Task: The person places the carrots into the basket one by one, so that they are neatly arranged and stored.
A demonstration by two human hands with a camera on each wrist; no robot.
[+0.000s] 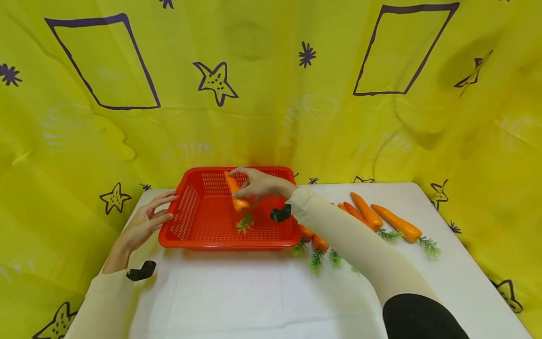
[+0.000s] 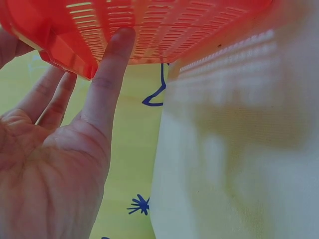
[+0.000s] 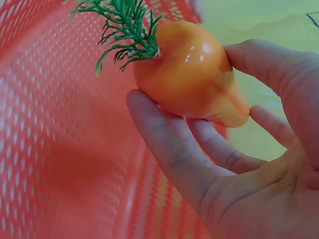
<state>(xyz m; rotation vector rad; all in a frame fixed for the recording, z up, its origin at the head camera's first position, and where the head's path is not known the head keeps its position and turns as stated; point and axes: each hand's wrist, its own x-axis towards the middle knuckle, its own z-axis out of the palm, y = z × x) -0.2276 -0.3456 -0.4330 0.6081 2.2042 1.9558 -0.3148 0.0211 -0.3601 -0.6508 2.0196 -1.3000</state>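
Observation:
My right hand (image 1: pixel 262 183) holds a toy carrot (image 3: pixel 192 74) over the inside of a red plastic basket (image 1: pixel 178 244). Thumb and fingers lie on either side of the carrot's thick orange body, and its green leafy top hangs toward the basket floor in the head view. At the basket's left end, my left hand (image 1: pixel 141 226) rests against the rim with fingers extended. Its thumb (image 2: pixel 102 94) lies straight along the slotted outer wall in the left wrist view, while the other fingers reach up beside the basket's corner.
Several more carrots (image 1: pixel 395 222) lie on the white table (image 1: pixel 220 292) right of the basket, some partly hidden under my right forearm. A yellow patterned curtain (image 1: pixel 271 127) stands close behind the basket and along both sides of the table.

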